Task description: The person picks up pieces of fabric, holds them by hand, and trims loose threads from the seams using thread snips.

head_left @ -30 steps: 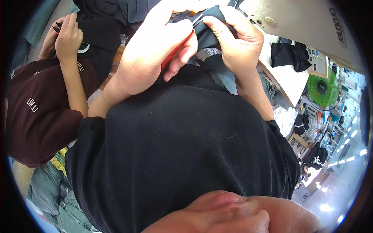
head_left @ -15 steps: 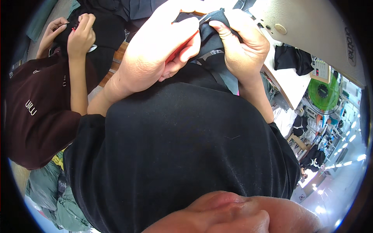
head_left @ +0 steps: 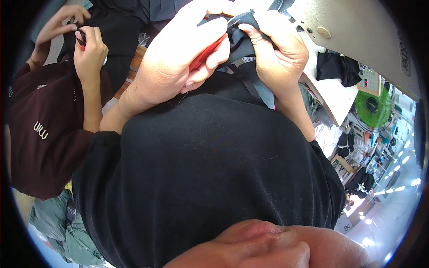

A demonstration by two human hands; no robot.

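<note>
My left hand (head_left: pixel 178 58) is closed around red-handled thread snips (head_left: pixel 206 54), whose metal blade reaches to the black cloth. Between the thumb and fingers of my right hand (head_left: pixel 281 51), a folded piece of black cloth (head_left: pixel 243 42) is gripped by its upper edge. The snips' tip lies against or just over that edge; I cannot tell whether it is cutting. A loose thread (head_left: pixel 182 97) hangs beneath the curled fingers of my left hand. Bright glare washes out the tops of both hands.
At right stands a pale sewing machine (head_left: pixel 357 31) above a white table (head_left: pixel 328 96) with a black cloth piece (head_left: pixel 337 69) and a control panel (head_left: pixel 370 80). A green fan (head_left: pixel 372 105) is beyond. A co-worker's hands (head_left: pixel 91 51) handle a dark item close on my left.
My hands have hardly shifted, still at the cloth edge; a loose thread now shows below my left hand. The co-worker's farther hand has risen, its fingers spread.
</note>
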